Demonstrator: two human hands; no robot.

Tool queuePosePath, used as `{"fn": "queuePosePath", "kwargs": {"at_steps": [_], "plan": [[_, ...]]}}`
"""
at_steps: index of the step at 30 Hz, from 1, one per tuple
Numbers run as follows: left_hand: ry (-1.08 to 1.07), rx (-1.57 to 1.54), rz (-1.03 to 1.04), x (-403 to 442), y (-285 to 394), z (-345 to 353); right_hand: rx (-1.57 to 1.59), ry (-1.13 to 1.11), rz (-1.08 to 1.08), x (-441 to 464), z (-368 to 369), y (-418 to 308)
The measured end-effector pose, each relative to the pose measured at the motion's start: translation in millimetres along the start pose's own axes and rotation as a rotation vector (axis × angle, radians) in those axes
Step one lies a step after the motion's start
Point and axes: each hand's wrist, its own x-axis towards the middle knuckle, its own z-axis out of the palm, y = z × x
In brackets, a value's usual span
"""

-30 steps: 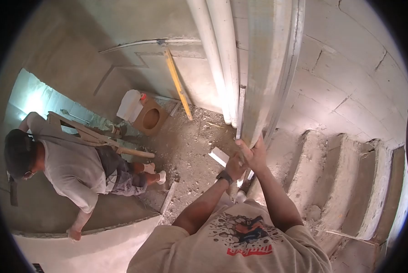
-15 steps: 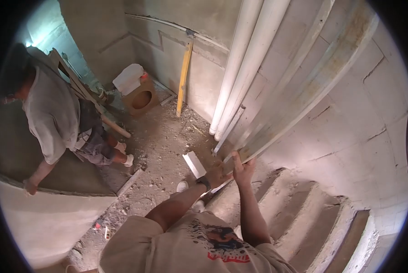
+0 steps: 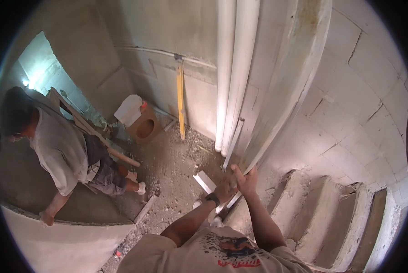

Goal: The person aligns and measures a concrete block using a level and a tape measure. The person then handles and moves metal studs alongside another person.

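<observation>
Both my hands are on a long, pale, dirt-stained straightedge bar, which rises steeply past the wall on my right. My right hand is closed around its edge, thumb up. Lower and just to the left, my left hand, with a dark band on its wrist, also grips the bar; its fingers are partly hidden. Close by on the floor lies a short white angled strip. A narrow metal bar leans on the wall beyond my hands.
Two white pipes and a yellow level stand against the walls. Rough concrete steps lie to my right. At left another person leans over a low wall. A box with a round hole sits behind, amid rubble.
The view has turned, so the surroundings sit differently in it. The straightedge bar stands more upright and has swung leftward at its top. Both hands keep their hold. The other person stays bent over.
</observation>
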Motion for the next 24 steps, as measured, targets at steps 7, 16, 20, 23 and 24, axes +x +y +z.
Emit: {"fn": "queuePosePath", "kwargs": {"at_steps": [7, 16, 20, 23, 24], "plan": [[0.185, 0.085, 0.214, 5, -28, 17, -0.048, 0.041, -0.064, -5, 2, -7], [0.132, 0.018, 0.114, -11, -8, 10, 0.106, 0.002, 0.030, -13, 2, -10], [0.125, 0.034, 0.129, -6, -15, 12, 0.055, 0.013, -0.001, -11, 2, -10], [0.170, 0.088, 0.200, 0, -32, 22, 0.057, 0.012, -0.033, -10, 3, -6], [0.126, 0.053, 0.139, -6, -17, 13, 0.054, 0.020, -0.045, -10, 3, -7]]}}
